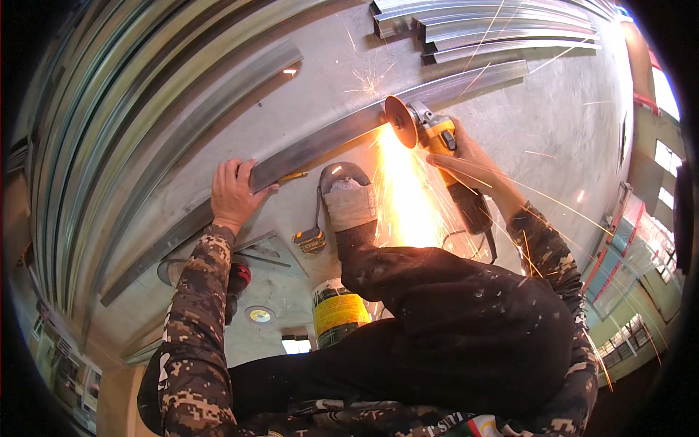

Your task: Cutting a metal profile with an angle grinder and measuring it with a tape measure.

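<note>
My right hand (473, 156) is wrapped round a yellow and black angle grinder (440, 135). Its reddish-brown cutting disc (401, 122) meets a long grey metal tube (320, 144) lying slantwise across the floor. A bright stream of sparks (409, 200) pours from the contact point back toward my leg, and single sparks fly wide. Farther left along the tube, my left hand (237, 191) grips it, fingers over the top and thumb along the near side. My shoe (344, 175) is on the near side of the tube, between the two hands, close to the sparks.
Long metal profiles (95, 138) line the left; more tubes (502, 33) lie at the far right. Near my foot are a tape measure (309, 241), a set square (275, 256), a yellow-labelled bucket (341, 312), a red and black power tool (237, 280) and a loose disc (258, 315).
</note>
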{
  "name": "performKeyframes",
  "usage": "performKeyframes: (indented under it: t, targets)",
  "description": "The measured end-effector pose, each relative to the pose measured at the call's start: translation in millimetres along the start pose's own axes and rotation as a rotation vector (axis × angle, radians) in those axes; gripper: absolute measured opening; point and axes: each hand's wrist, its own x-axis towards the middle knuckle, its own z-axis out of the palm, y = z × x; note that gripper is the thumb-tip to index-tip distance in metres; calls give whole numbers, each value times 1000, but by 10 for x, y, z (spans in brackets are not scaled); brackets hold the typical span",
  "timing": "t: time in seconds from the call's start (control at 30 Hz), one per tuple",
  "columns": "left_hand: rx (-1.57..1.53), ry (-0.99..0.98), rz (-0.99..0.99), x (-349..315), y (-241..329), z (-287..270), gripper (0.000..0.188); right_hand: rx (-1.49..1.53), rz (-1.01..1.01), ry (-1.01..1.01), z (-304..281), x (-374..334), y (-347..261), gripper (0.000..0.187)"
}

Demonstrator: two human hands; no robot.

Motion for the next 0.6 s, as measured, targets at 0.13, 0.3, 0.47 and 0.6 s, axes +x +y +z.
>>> performKeyframes:
  t: [0.13, 0.3, 0.47, 0.6]
  targets:
    - [1, 12, 3, 20, 13, 1, 68, -52, 10, 15, -1, -27, 55, 99]
    - [-36, -12, -5, 1, -9, 14, 70, 27, -51, 59, 20, 43, 14, 101]
    - [-10, -25, -12, -14, -4, 21, 69, -11, -13, 30, -10, 34, -85, 100]
    - [-35, -6, -12, -8, -10, 34, 69, 25, -56, -5, -71, 22, 25, 102]
